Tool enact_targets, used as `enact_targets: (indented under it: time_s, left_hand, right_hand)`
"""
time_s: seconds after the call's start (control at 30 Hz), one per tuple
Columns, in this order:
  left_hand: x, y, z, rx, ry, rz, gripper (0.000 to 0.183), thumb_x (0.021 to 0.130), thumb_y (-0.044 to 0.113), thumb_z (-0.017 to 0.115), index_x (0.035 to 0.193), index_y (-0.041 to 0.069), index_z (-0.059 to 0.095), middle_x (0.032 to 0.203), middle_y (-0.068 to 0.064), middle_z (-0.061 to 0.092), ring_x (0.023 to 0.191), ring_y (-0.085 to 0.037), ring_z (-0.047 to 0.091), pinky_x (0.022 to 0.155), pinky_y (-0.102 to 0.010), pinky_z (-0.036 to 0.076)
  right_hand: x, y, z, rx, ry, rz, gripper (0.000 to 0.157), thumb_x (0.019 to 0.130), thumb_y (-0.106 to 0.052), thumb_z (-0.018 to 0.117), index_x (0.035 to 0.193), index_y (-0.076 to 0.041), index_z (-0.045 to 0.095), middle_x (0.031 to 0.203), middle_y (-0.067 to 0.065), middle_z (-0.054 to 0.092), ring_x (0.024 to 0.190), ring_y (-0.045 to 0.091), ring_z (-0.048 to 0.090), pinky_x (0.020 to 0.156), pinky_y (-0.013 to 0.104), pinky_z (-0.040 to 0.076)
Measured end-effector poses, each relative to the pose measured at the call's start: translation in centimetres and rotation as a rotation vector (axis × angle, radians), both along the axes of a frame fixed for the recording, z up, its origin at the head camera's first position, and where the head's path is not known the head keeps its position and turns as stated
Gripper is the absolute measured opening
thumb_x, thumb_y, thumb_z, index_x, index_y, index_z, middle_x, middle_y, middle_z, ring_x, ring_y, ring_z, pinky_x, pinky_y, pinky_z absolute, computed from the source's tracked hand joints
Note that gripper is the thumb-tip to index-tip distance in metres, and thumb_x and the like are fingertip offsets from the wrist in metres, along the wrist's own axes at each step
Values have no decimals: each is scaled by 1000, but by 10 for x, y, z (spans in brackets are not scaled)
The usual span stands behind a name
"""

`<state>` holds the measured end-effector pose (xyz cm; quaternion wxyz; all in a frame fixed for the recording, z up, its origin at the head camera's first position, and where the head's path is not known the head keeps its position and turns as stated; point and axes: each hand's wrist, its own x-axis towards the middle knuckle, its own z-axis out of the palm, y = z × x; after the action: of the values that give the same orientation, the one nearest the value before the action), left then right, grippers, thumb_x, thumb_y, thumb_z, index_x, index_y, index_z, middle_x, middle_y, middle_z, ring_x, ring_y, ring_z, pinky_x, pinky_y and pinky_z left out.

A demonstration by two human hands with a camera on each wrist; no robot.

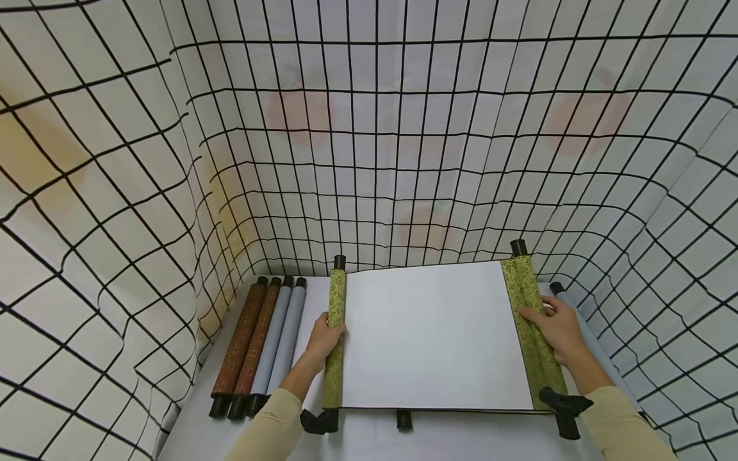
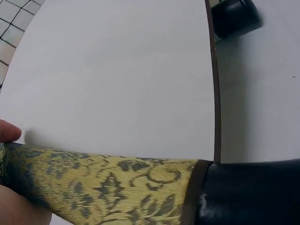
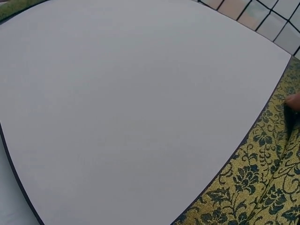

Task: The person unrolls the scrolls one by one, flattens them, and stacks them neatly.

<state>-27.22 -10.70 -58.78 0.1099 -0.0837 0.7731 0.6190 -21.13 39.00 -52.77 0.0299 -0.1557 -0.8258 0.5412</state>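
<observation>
A partly unrolled scroll shows a blank white sheet [image 1: 432, 339] between two rolled ends of yellow-green floral brocade. My left hand [image 1: 324, 337] grips the left roll [image 1: 334, 384] around its middle. That roll's black end knob [image 2: 253, 192] and my fingertip [image 2: 8, 131] at the brocade show in the left wrist view. On the other side, my right hand [image 1: 558, 328] holds the thicker right roll [image 1: 533, 301], thumb across the brocade. The right wrist view has a strip of flat brocade [image 3: 248, 180] beside the sheet and one fingertip [image 3: 294, 100] at the edge.
Left of the scroll lie two brown rolled scrolls [image 1: 239, 342] and two grey-blue ones [image 1: 288, 333]. Another grey-blue roll [image 1: 590, 333] lies beyond my right arm. A black knob [image 1: 405, 420] sticks out beneath the sheet's near edge. Black netting [image 1: 375, 169] surrounds the white table.
</observation>
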Motion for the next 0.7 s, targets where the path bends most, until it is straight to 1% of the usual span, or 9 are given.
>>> enact_targets:
  time_s: [0.07,0.13,0.23,0.3,0.47,0.57,0.63,0.7]
  left_hand:
    - [1,0,-1,-27,8,-12,88,95,30,72,159,-7,23,160,-31,28,145,-49,29,111,-63,33]
    - [4,-1,-2,-39,19,-20,100,92,35,79,160,-8,19,162,-33,22,148,-51,23,113,-64,30]
    - [7,-3,-2,-39,33,-30,106,88,33,85,159,-9,19,162,-34,21,147,-52,21,113,-65,29]
    - [9,-4,-3,-27,39,-26,103,88,28,85,159,-9,21,160,-33,25,146,-52,25,112,-64,30]
    - [9,-5,-3,24,53,-24,85,91,18,81,155,-8,32,152,-30,40,138,-48,39,108,-62,36]
    - [7,-4,-3,51,53,-19,84,92,16,79,156,-8,30,154,-30,37,141,-48,36,110,-63,34]
    - [6,-4,-1,51,50,-4,84,93,14,78,157,-8,28,156,-31,34,143,-49,33,110,-63,33]
    - [4,-4,0,42,48,14,82,93,12,76,157,-8,29,156,-31,34,142,-48,34,109,-62,36]
  right_hand:
    - [-1,0,0,3,-1,2,101,95,-49,73,163,3,18,161,39,16,145,56,20,108,69,30]
    - [-2,1,-1,15,-2,1,101,96,-49,72,162,3,18,161,39,17,145,56,21,108,69,31]
    - [-4,1,-2,33,-2,0,101,96,-49,72,162,3,19,160,39,19,145,56,22,107,69,32]
    - [-4,1,-2,42,-2,5,101,96,-50,72,162,3,18,160,39,19,145,56,22,107,69,32]
    - [-2,4,-1,57,-11,14,103,96,-52,70,163,2,14,161,38,15,145,56,20,108,69,31]
    - [0,6,1,66,-6,9,103,96,-53,70,163,2,14,162,38,15,145,57,20,108,69,31]
    - [1,9,1,68,-3,4,103,96,-53,70,163,2,14,162,38,15,145,57,21,108,69,31]
    - [2,11,1,68,-1,3,103,96,-52,70,163,2,14,162,38,16,145,57,21,108,69,31]
